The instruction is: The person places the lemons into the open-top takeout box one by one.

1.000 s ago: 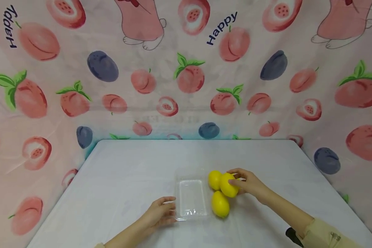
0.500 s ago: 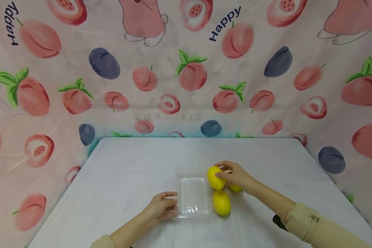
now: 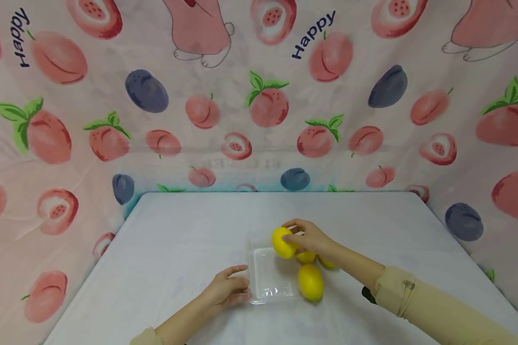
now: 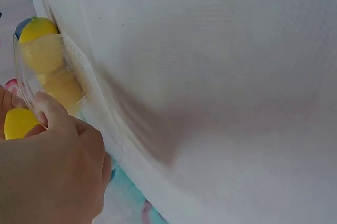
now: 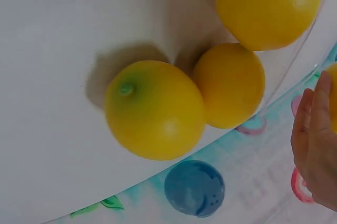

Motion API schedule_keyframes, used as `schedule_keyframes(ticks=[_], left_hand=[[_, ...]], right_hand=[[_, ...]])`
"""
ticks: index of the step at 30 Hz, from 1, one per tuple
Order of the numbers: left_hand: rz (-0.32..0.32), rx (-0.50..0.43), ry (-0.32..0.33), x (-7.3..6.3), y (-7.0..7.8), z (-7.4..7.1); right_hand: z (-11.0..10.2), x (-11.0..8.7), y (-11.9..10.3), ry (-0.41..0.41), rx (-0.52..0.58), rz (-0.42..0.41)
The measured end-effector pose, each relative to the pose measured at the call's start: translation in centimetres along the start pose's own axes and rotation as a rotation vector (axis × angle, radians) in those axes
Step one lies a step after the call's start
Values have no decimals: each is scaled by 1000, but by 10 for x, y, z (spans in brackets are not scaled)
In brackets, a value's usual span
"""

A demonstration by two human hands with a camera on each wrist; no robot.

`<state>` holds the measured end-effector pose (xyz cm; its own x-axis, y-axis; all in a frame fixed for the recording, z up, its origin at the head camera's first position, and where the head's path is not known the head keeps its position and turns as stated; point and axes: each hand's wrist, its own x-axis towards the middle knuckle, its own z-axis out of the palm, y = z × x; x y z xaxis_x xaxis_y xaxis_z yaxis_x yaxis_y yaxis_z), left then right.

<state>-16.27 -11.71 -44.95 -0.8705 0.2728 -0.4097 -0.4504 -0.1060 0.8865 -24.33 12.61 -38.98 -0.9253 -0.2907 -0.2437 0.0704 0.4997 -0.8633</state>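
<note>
My right hand (image 3: pixel 308 238) pinches a yellow lemon (image 3: pixel 281 243) between thumb and fingers, over the back right part of a transparent plastic tray (image 3: pixel 265 273). Three more lemons lie on the table right of the tray. The nearest lemon (image 3: pixel 311 282) shows whole. Two farther ones, a lemon (image 3: pixel 306 257) and a lemon (image 3: pixel 326 262), are partly hidden by my right hand and forearm. In the right wrist view, one lemon (image 5: pixel 155 110) shows a green tip. My left hand (image 3: pixel 224 290) rests at the tray's left side, fingers spread and fingertips right at its rim.
A white cloth covers the table (image 3: pixel 190 230). Behind it and along both sides hangs a fruit-printed curtain (image 3: pixel 259 158). Under the right sleeve (image 3: pixel 427 297) a dark object (image 3: pixel 369 294) shows at the wrist.
My right hand has carried its lemon leftward from above the other lemons to over the tray. The lemons behind it have come into view. My left hand has stayed at the tray.
</note>
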Motion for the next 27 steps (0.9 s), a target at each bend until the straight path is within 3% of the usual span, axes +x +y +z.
schedule_keyframes(ticks=[7, 15, 27], left_hand=[[-8, -39, 11, 1, 2, -2], [-12, -14, 2, 0, 2, -1], [-23, 17, 57, -2, 5, 4]], right_hand=[[14, 16, -8, -2, 36, 2], [29, 27, -9, 16, 20, 8], [50, 29, -6, 37, 2, 57]])
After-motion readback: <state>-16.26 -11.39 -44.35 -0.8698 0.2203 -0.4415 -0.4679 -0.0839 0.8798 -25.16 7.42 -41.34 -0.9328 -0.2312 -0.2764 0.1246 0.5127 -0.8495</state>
